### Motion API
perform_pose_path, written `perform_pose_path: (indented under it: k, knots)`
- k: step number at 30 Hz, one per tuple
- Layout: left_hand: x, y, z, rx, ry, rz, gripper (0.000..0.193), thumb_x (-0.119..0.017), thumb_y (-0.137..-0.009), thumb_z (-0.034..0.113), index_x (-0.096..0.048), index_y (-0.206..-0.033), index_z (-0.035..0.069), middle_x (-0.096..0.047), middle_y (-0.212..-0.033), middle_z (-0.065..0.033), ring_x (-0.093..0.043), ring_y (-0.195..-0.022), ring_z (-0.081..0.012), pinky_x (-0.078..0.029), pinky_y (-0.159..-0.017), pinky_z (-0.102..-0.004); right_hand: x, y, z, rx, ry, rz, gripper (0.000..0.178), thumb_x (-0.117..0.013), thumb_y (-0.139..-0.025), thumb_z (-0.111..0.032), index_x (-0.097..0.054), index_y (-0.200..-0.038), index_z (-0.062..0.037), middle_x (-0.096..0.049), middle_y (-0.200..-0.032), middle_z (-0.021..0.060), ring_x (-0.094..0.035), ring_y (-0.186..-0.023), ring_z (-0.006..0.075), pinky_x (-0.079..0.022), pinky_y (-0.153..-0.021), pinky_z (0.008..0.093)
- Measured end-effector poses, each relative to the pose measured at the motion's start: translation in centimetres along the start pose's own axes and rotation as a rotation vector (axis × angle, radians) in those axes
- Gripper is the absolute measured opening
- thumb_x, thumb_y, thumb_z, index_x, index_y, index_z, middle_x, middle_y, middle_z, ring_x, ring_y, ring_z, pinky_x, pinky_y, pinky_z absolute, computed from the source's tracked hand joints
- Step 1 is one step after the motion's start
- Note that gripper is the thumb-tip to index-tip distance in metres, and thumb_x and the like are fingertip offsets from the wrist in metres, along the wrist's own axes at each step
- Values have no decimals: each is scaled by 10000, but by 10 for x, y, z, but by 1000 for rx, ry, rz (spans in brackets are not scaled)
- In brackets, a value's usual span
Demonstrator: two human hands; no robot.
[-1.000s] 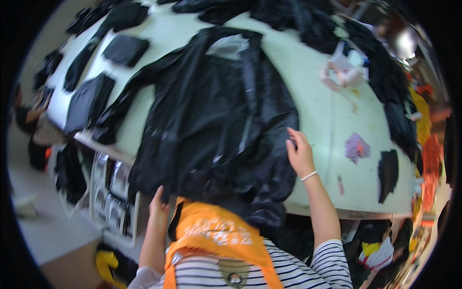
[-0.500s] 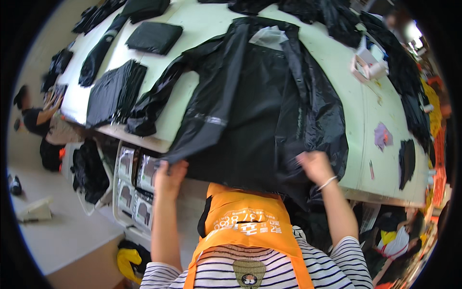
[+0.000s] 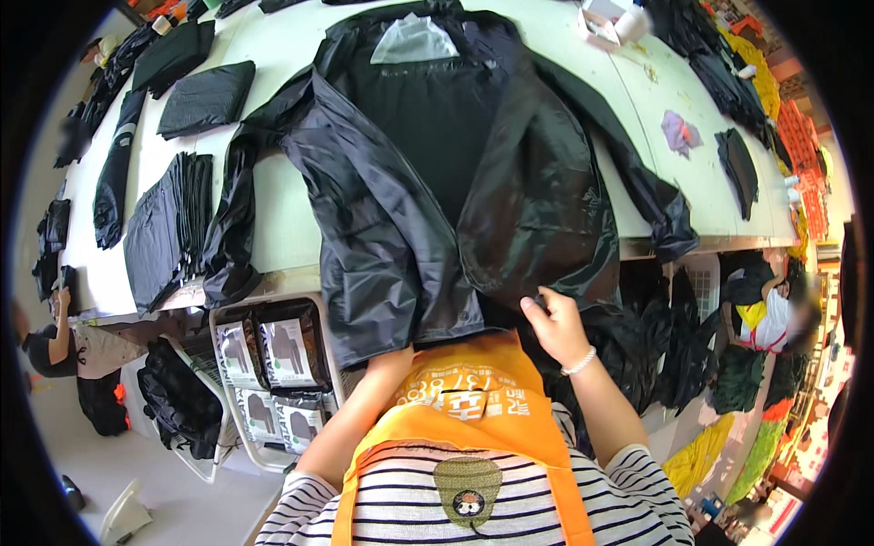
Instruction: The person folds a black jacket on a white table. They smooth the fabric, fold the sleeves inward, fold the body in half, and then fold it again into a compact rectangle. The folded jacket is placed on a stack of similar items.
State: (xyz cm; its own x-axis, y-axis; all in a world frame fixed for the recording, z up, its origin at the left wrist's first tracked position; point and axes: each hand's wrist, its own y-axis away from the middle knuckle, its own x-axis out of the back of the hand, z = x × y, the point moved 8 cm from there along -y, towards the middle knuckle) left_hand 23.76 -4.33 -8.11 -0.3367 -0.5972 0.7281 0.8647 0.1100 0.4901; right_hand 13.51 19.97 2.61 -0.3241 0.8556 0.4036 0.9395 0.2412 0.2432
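A black rain jacket (image 3: 382, 209) lies spread on the white table, collar away from me, sleeves out to both sides. Its two front panels are drawn over the inside and meet low down; the dark lining shows in the V above. A whitish translucent patch sits inside the neck. The bottom hem hangs over the near table edge. My right hand (image 3: 557, 329) pinches the right panel's lower edge between thumb and fingers. Under the left panel's hem is my left hand (image 3: 391, 366), its fingers hidden by the fabric.
A stack of folded black garments (image 3: 173, 218) lies left of the jacket, with a folded black bundle (image 3: 208, 98) beyond it. A white box (image 3: 601, 25) and a purple scrap (image 3: 680, 134) are on the right. Below the edge stands a white crate (image 3: 218, 318) of packaged garments. Another person (image 3: 47, 350) works at far left.
The jacket's front panels have swung inward and now cover most of the lining. My left hand has moved right, under the hem. The view has shifted, and the jacket hangs further off the edge.
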Motion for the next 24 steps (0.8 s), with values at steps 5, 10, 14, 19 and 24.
perform_pose_path:
  k: [5,10,14,19,24]
  knots:
    - [-26,14,-36,-35,183,45,564,-450,-877,81,-324,-1422,11,-254,-1493,-227,-161,-1412,-358,-118,-1160,-396,-48,25,58,140,617,-1,410,-650,-825,-192,-566,-1169,14,-574,-1205,196,-552,-1106,343,-440,-946,418]
    - [-11,44,-47,-232,463,301,541,-490,-863,33,-367,-1388,-19,-350,-1442,-215,-270,-1368,-331,-182,-1130,-367,-118,17,33,-143,100,-399,434,-634,-888,-199,-522,-1244,23,-578,-1205,191,-587,-1091,223,-464,-925,312]
    - [0,42,-54,-117,915,396,405,-543,-848,-34,-515,-1251,-54,-571,-1235,-162,-526,-1148,-217,-398,-971,-283,-184,19,83,-498,-656,-380,285,-642,-896,-212,-616,-1096,-11,-648,-901,24,-596,-740,83,-493,-686,219]
    - [-51,62,-16,-94,1333,-474,359,-557,-914,199,-556,-1182,-40,-628,-1115,-105,-597,-1017,-198,-456,-894,-297,-162,19,49,-217,-669,-206,126,-672,-871,-138,-575,-854,-60,-583,-730,-53,-480,-597,0,-359,-511,163]
    - [-53,43,4,89,1861,-492,430,-547,-937,320,-510,-1216,-5,-609,-1116,-106,-596,-1003,-220,-455,-928,-358,-154,31,16,-136,-598,-270,121,-658,-879,-105,-567,-852,-29,-595,-712,-35,-533,-637,14,-424,-556,169]
